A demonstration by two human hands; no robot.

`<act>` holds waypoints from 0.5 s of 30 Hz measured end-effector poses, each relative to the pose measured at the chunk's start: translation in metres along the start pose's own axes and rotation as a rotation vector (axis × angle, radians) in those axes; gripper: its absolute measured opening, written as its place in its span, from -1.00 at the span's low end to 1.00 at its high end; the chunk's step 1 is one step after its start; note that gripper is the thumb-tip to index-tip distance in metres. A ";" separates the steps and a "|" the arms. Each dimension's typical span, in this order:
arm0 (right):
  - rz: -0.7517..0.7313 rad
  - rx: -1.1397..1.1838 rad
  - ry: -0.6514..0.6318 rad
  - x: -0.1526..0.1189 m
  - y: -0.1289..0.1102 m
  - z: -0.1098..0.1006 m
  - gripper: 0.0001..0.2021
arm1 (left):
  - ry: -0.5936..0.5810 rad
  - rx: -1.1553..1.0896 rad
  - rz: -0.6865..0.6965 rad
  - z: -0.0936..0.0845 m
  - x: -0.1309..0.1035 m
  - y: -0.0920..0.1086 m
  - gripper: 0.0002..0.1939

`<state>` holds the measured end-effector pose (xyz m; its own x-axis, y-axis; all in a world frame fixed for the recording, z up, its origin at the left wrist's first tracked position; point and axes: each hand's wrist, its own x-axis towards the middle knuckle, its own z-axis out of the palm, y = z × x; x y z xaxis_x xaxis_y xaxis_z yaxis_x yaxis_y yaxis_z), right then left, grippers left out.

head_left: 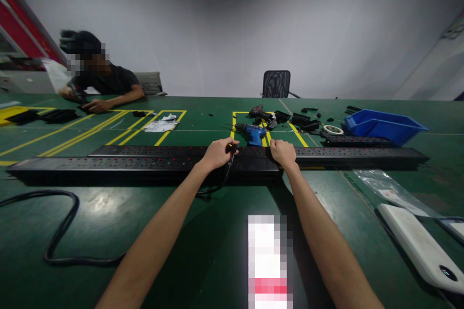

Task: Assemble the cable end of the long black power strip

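Two long black power strips lie side by side across the green table, the front strip (pixel 108 166) nearer to me and the rear strip (pixel 348 155) reaching farther right. My left hand (pixel 218 153) is closed round a black cable (pixel 229 170) over the middle of the strips; the cable bends down in front of them. Around the right end of the front strip my right hand (pixel 284 154) is closed, its fingers curled over the edge. A longer loop of black cable (pixel 61 231) lies on the table at the left.
A blue drill (pixel 253 133) and a second drill (pixel 261 114) lie behind the strips. Farther right are a tape roll (pixel 333 130) and a blue bin (pixel 384 125). A white device (pixel 416 246) is at the front right. A person (pixel 105 77) sits across the table, back left.
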<state>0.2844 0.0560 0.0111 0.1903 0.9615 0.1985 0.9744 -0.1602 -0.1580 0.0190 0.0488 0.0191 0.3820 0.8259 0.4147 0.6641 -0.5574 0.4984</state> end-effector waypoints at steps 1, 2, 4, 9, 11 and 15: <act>0.000 0.004 -0.003 0.000 0.000 0.000 -0.44 | 0.000 0.005 0.002 0.000 0.000 0.001 -0.69; 0.001 0.007 -0.005 0.001 0.001 0.000 -0.44 | 0.002 0.008 0.003 0.000 -0.001 0.001 -0.69; 0.001 0.011 -0.004 0.001 0.001 0.002 -0.44 | 0.005 0.005 0.007 0.001 -0.001 0.001 -0.69; -0.009 -0.003 0.014 0.003 0.003 0.006 -0.43 | -0.007 -0.012 0.008 0.002 -0.001 -0.002 -0.67; -0.007 -0.006 0.021 0.004 0.003 0.006 -0.43 | -0.018 -0.005 0.012 0.003 0.000 -0.003 -0.66; 0.000 -0.004 0.026 0.004 0.002 0.007 -0.43 | -0.018 0.012 0.022 0.006 0.000 -0.003 -0.67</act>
<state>0.2862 0.0607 0.0049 0.1934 0.9552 0.2240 0.9748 -0.1611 -0.1545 0.0207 0.0508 0.0131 0.4078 0.8149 0.4119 0.6630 -0.5744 0.4800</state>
